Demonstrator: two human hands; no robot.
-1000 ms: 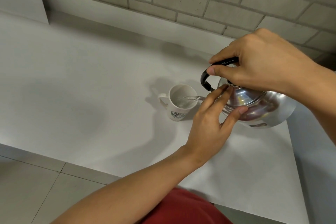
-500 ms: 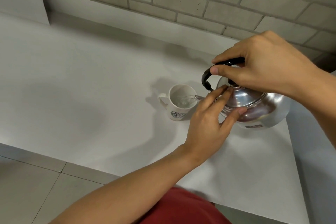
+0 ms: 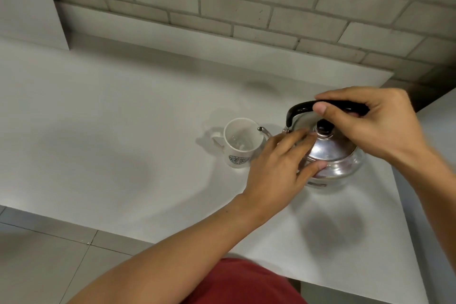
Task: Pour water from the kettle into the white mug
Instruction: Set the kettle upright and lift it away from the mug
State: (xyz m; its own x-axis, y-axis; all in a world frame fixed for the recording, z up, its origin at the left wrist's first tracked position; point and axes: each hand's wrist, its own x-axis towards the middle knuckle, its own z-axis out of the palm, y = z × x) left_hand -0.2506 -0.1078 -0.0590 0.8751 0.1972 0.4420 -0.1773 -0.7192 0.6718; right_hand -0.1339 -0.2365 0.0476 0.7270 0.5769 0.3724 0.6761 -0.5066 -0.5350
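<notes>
A white mug (image 3: 240, 145) with a dark round emblem stands on the white counter (image 3: 123, 131), its handle to the left and water inside. Right beside it a shiny steel kettle (image 3: 335, 155) is nearly upright, its spout tip (image 3: 261, 129) at the mug's right rim. No stream of water shows. My right hand (image 3: 365, 121) grips the kettle's black handle from above. My left hand (image 3: 278, 168) rests its fingers flat against the lid and the kettle's front side, below the black lid knob (image 3: 324, 127).
A grey brick wall (image 3: 246, 2) rises behind the counter, with a white panel at the far left. The counter's front edge runs across the lower left above a tiled floor (image 3: 49, 254). Its right edge lies close to the kettle. Red clothing shows at the bottom.
The kettle has tipped back from its pouring tilt towards upright, and the stream of water into the mug has stopped. Both hands stayed on the kettle.
</notes>
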